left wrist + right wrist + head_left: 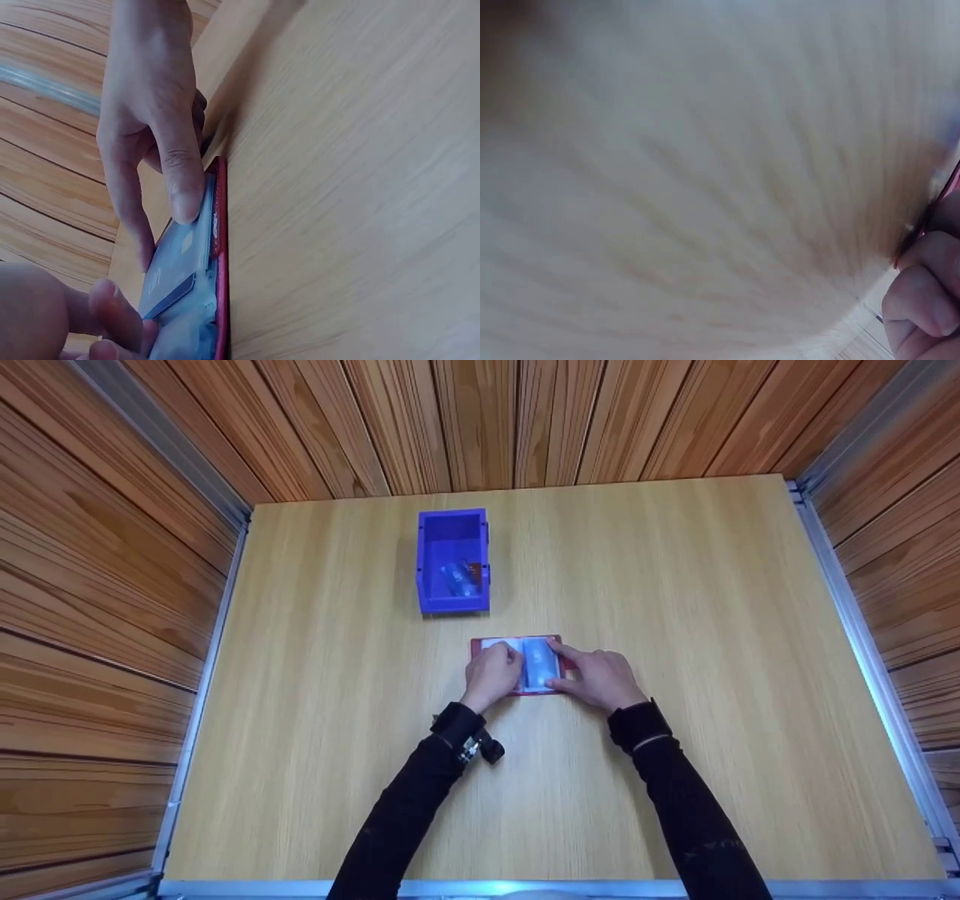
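Tan tabletop [720, 675] between plank walls [97, 585]

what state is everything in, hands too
Red card holder: open, lying flat
Blue card: lying on the holder's right half
Left hand: fingers curled at the holder, grip unclear
Right hand: holding the holder's right side
Purple bin: upright, open-topped
Bluish item: inside the bin

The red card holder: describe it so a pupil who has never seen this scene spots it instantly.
On the wooden table, find the purple bin. Nearer the person, the red card holder lies open, touched by the left hand and right hand. Unlike the deep bin, it is flat, with red edges and clear sleeves.
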`<action>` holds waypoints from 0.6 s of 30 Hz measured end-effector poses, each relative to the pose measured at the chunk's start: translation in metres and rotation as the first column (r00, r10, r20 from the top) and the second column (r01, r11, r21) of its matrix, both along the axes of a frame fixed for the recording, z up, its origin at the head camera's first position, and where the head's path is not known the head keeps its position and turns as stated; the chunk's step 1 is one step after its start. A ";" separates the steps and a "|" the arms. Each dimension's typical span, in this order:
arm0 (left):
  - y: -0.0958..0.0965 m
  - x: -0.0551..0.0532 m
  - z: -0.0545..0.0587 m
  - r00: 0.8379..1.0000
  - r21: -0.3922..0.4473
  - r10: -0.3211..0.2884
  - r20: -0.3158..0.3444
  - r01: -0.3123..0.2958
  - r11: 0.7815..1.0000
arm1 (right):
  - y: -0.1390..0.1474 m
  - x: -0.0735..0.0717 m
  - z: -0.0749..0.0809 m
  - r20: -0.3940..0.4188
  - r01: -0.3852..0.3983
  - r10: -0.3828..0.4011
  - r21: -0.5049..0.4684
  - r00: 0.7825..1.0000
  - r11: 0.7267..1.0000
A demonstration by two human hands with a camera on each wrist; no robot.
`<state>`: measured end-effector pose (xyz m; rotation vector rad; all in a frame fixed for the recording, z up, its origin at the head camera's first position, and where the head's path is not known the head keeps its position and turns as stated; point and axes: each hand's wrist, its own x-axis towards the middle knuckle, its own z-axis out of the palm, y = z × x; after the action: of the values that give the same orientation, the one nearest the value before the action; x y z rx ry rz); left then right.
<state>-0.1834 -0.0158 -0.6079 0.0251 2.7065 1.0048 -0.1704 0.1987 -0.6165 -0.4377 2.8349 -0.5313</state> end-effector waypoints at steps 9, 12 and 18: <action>-0.008 -0.003 0.002 0.976 0.239 0.027 0.214 -0.079 0.968 | -0.001 0.000 0.000 0.023 0.013 -0.013 0.000 1.000 1.000; -0.008 -0.004 0.003 0.952 0.371 0.050 0.301 -0.165 0.914 | -0.001 -0.001 0.001 0.029 0.012 -0.012 0.006 1.000 1.000; -0.006 -0.004 0.001 0.934 0.463 0.056 0.354 -0.227 0.857 | -0.001 -0.001 0.000 0.032 0.006 -0.006 -0.001 0.999 1.000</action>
<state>-0.1877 -0.0220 -0.6067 -0.2341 2.1084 1.5751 -0.1717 0.1981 -0.6163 -0.4168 2.8062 -0.5358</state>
